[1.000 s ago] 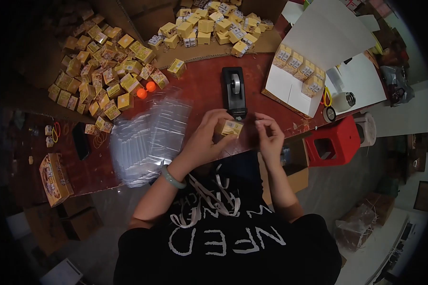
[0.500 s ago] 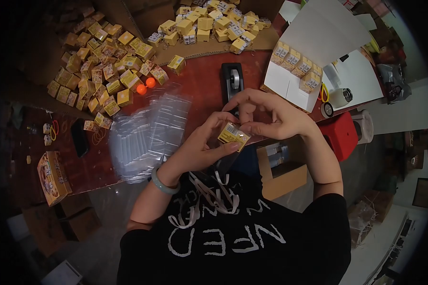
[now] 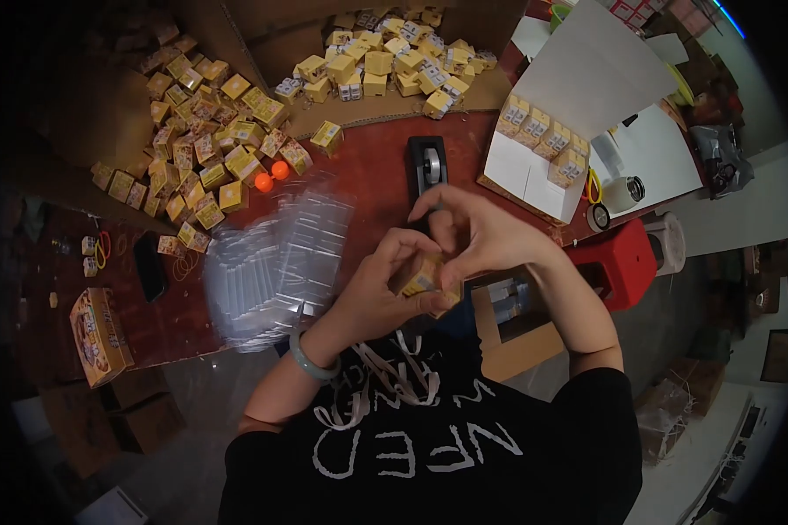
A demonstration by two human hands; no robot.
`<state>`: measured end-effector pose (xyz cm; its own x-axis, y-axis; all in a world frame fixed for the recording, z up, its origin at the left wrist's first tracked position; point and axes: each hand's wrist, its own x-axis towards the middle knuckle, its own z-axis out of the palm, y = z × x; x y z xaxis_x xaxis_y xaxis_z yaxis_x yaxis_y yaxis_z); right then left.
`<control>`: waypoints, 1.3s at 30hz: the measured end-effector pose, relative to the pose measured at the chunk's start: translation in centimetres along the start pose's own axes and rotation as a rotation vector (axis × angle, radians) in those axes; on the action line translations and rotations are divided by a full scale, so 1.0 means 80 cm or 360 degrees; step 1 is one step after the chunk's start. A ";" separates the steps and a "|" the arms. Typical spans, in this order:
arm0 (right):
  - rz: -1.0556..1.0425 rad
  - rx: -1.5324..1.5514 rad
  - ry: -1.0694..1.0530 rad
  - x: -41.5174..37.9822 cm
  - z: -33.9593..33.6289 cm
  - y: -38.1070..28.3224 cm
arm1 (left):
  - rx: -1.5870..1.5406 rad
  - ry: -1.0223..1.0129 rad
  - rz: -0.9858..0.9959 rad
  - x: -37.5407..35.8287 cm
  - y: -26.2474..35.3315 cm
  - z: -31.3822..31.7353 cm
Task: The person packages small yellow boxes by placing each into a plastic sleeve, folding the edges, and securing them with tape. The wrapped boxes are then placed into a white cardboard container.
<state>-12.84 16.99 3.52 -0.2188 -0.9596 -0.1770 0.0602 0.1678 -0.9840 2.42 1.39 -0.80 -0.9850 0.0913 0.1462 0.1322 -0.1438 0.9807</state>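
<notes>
A small yellow printed box [image 3: 422, 275] is held near my body, in front of the table edge. My left hand [image 3: 378, 282] wraps round it from the left, thumb along the near side and fingers over the far side. From the right, my right hand [image 3: 490, 234] presses its thumb to the box, with the index finger arched over it and the other fingers curled. Parts of the box are hidden behind my fingers. Just beyond my hands stands a black tape dispenser [image 3: 426, 162]. A fanned stack of clear plastic bags [image 3: 254, 276] lies to the left.
Many small boxes [image 3: 236, 131] are heaped at the left, and more yellow boxes [image 3: 376, 66] at the back. An open white carton [image 3: 521, 171] holds a row of boxes. Two orange balls [image 3: 271, 175], a phone [image 3: 150, 267] and a red stool [image 3: 617, 262] are around.
The small box has tilted in my left hand, and its barcode side no longer shows. My right hand has shifted slightly down, its thumb now over the box. The view has moved a little.
</notes>
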 end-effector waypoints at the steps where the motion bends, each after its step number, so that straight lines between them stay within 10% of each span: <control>1: -0.0086 0.0244 -0.0090 0.006 0.005 0.029 | -0.0059 0.0043 0.0004 -0.003 0.001 0.005; 9: -0.0310 0.1694 -0.0131 -0.013 0.061 0.094 | -0.0640 0.0772 0.0244 -0.016 -0.014 -0.005; 12: -0.0303 0.0868 0.0240 -0.025 0.093 0.074 | -0.0849 0.0875 0.0312 -0.017 -0.015 -0.006; 16: -0.0170 -0.0063 0.0729 -0.030 0.067 0.049 | 0.1397 0.1009 0.0737 -0.036 -0.009 -0.043; 19: -0.0508 -0.0933 0.0581 -0.021 0.073 0.002 | 0.1994 0.0459 0.0452 -0.046 0.022 -0.019; 25: -0.0403 0.0125 0.0044 0.047 0.045 0.020 | 0.1200 0.0485 0.0813 -0.041 -0.024 -0.017; 30: -0.0133 0.0310 0.0038 0.099 -0.006 0.027 | 0.0966 0.0695 0.0460 -0.054 -0.036 -0.028; 35: -0.0483 -0.1723 0.1717 0.231 -0.211 0.055 | 0.1000 0.0789 0.0344 -0.067 -0.044 -0.051; 39: 0.0174 -0.1961 0.1641 0.289 -0.253 0.056 | 0.1022 0.0827 0.0322 -0.070 -0.049 -0.059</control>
<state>-37.33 0.15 -5.36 -0.8268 -0.4635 0.3188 -0.5511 0.7811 -0.2936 6.86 -3.23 -6.10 -0.8406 -0.3627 0.4023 0.1935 0.4927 0.8484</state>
